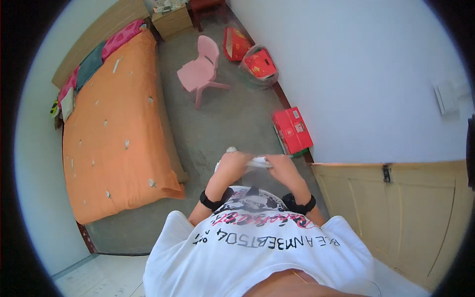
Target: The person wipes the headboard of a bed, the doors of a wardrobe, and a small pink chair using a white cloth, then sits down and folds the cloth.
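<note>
In front of my body, both hands are closed around a white, bundled thing (259, 162) that looks soft or cord-like; its exact kind is not clear. My left hand (234, 164) grips one side of it, and a small rounded white end (231, 149) sticks out past the knuckles. A short stretch shows between the hands. My right hand (283, 167) holds the other side, fingers curled in. The fingertips are mostly hidden and slightly blurred. Each wrist wears a black band.
A bed with an orange cover (116, 133) stands at the left. Ahead on the grey floor is a pink chair (202, 69). Along the right wall are a red box (293, 131), red bags (260, 63) and a cream door (396, 213). A wooden nightstand (172, 22) stands at the back.
</note>
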Demonstrator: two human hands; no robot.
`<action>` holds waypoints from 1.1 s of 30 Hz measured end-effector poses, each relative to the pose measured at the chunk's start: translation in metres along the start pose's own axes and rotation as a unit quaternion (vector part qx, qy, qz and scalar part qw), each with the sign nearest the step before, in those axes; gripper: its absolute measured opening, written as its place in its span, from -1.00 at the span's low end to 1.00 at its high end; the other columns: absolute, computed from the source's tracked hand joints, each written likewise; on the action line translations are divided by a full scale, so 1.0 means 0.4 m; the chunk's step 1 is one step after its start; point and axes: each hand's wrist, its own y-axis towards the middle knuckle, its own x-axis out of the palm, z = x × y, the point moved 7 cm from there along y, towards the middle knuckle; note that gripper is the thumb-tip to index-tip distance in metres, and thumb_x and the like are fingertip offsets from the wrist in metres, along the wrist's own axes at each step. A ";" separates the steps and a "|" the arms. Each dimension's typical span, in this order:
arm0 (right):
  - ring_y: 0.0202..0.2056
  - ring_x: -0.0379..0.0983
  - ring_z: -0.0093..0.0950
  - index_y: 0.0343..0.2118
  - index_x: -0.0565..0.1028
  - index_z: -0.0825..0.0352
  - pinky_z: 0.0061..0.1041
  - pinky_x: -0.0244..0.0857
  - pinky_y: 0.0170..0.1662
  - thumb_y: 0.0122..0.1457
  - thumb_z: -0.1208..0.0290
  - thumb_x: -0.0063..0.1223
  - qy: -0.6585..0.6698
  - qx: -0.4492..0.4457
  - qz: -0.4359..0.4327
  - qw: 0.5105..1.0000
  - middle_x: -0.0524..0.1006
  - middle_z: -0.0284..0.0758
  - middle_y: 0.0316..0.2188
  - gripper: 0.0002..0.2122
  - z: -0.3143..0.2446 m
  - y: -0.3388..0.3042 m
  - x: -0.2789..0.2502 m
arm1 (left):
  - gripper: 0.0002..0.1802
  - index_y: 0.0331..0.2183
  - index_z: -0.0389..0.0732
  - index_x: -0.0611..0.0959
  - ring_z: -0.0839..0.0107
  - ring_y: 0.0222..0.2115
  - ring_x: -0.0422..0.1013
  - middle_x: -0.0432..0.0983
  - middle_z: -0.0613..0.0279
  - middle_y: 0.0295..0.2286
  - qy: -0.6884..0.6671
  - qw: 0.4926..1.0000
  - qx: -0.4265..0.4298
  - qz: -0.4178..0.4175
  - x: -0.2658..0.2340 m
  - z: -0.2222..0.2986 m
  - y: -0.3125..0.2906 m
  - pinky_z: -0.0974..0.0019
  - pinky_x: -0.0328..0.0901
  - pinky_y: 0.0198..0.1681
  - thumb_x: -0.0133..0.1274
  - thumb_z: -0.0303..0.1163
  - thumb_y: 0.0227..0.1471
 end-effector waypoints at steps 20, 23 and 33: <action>-0.36 0.35 -0.14 -0.39 0.46 0.32 -0.28 0.22 -0.25 -0.27 0.61 -0.14 0.027 -0.040 -0.241 0.969 0.44 -0.08 -0.45 -0.72 0.138 0.827 0.051 | -0.74 -0.38 -0.13 0.53 0.09 -0.38 0.37 0.44 0.01 -0.44 -0.102 0.979 -0.124 -0.123 -0.177 -0.571 0.448 0.15 0.26 -0.34 -0.05 -0.36 -0.26; -0.36 0.35 -0.14 -0.41 0.46 0.33 -0.26 0.22 -0.26 -0.27 0.63 -0.15 0.033 -0.060 -0.223 0.972 0.44 -0.08 -0.46 -0.73 0.216 0.989 0.027 | -0.74 -0.39 -0.13 0.56 0.04 -0.43 0.37 0.44 -0.03 -0.48 -0.058 0.968 -0.157 -0.188 -0.201 -0.661 0.589 0.14 0.26 -0.40 0.00 -0.32 -0.27; -0.34 0.35 -0.14 -0.38 0.43 0.42 -0.30 0.23 -0.25 -0.27 0.64 -0.15 0.110 -0.129 -0.259 0.951 0.43 -0.07 -0.42 -0.72 0.339 1.516 0.003 | -0.65 -0.34 -0.05 0.56 0.13 -0.42 0.38 0.45 0.09 -0.45 -0.060 0.954 -0.282 0.080 -0.458 -0.899 0.916 0.16 0.28 -0.41 -0.12 -0.53 -0.29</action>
